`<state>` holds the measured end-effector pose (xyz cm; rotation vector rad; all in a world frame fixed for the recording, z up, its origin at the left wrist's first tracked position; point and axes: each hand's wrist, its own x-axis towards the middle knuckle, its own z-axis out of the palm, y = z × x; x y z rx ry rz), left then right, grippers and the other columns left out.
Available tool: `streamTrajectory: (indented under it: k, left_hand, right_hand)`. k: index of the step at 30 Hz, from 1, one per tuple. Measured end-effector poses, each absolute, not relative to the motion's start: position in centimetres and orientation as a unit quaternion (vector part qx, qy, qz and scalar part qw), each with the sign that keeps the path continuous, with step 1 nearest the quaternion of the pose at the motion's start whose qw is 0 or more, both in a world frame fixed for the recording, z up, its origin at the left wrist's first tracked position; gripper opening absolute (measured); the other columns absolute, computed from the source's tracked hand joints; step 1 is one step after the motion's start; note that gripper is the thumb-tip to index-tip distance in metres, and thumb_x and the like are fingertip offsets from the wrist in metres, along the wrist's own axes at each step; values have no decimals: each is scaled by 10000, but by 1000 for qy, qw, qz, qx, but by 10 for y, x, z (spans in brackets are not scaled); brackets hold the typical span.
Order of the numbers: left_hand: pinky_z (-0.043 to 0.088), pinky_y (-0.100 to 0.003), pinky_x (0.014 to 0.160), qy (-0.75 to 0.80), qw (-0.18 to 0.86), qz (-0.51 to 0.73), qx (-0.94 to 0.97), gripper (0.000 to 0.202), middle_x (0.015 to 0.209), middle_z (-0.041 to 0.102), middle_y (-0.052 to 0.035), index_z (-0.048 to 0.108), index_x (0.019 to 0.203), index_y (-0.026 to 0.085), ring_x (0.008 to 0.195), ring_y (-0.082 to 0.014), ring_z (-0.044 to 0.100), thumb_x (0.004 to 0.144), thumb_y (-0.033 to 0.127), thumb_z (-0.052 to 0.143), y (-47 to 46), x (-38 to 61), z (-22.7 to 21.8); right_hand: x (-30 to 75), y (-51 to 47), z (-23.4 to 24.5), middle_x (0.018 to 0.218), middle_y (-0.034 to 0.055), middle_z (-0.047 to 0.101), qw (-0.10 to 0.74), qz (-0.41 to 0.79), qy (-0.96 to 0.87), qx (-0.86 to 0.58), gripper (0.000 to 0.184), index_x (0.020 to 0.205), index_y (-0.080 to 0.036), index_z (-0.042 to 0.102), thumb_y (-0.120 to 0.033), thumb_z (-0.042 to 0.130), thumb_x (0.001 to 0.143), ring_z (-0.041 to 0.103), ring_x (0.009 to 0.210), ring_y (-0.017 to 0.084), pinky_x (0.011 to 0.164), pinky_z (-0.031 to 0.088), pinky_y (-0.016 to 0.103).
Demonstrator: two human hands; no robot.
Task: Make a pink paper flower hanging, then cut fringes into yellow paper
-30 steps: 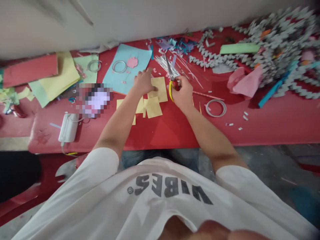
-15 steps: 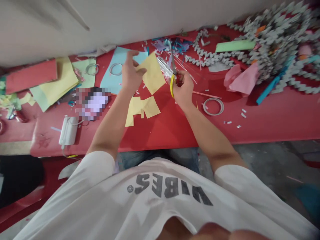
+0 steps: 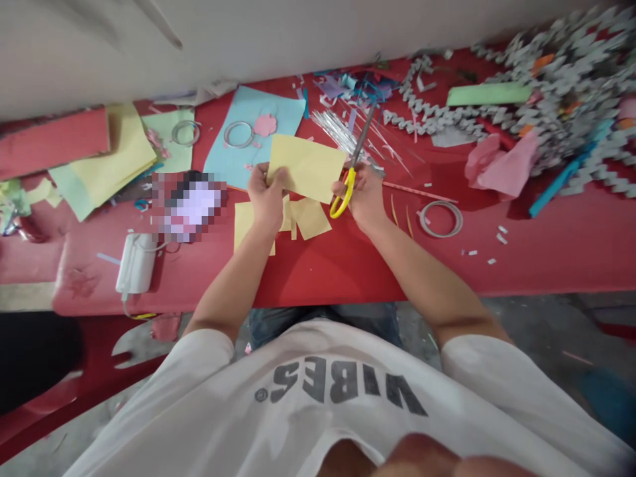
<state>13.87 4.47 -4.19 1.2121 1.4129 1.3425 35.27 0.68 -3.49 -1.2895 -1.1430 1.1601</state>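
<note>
Between my two hands a yellow sheet of paper (image 3: 305, 165) is held up over the red table. Its left edge is pinched by the thumb and fingers of my left hand (image 3: 267, 195). My right hand (image 3: 365, 192) grips yellow-handled scissors (image 3: 350, 182), their blades pointing up and away, and its fingertips are at the sheet's right corner. Below the sheet, several cut yellow paper pieces (image 3: 311, 218) lie on the table, partly hidden by my left hand and forearm.
Light blue paper (image 3: 221, 142) with a tape roll (image 3: 238, 134) lies behind my left hand. Silver strips (image 3: 334, 132) are behind the scissors. A grey paper garland (image 3: 556, 86) is heaped at the right. Another ring (image 3: 441, 219), a white power bank (image 3: 136, 263) and coloured sheets (image 3: 124, 156) lie around.
My left hand has come down and nearer with the yellow sheet, which is now turned more level. The sheet's right end has met my right hand, which still holds the scissors.
</note>
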Motion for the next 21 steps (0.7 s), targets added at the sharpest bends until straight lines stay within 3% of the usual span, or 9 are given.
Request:
streamTrajectory:
  k: [3,6,10,14,21]
  left_hand:
    - [705,-341,779,568,420,517,484,466,1071,742,-53,508,1130,292,908,-195,789,1007,714,665,41,143,-41]
    - [703,-333,742,532,424,534,503,377,955,741,-35,550,1075,283,829,-186,779,1018,616,718,41,137,-35]
    - [662,-291,615,465,466,507,557,391,923,778,-49,672,1029,250,789,-200,797,931,589,840,42,125,-27]
    - [494,-222,423,444,496,448,596,438,810,789,-82,779,986,169,612,-208,786,898,585,883,44,121,-27]
    - [412,-209,359,474,433,521,563,350,688,722,-50,787,876,161,469,-155,691,911,486,911,51,114,-27]
  right_hand:
    - [347,6,-37,1087,25,785,536,439,-445,-568,664,1155,-326,519,-670,902,737,801,1019,279,891,706,497]
    - [352,13,-41,979,-5,760,539,396,-437,-601,573,1167,-308,548,-573,877,780,781,910,245,856,692,467]
    - [370,26,-49,920,-10,727,550,375,-475,-574,565,1176,-296,591,-578,887,787,726,812,208,766,648,411]
    - [384,34,-56,897,-2,704,578,393,-508,-503,602,1176,-278,649,-574,949,746,692,766,184,704,603,368]
    - [395,44,-62,886,-19,647,636,362,-462,-501,599,1204,-295,656,-646,929,804,699,785,170,738,632,356]
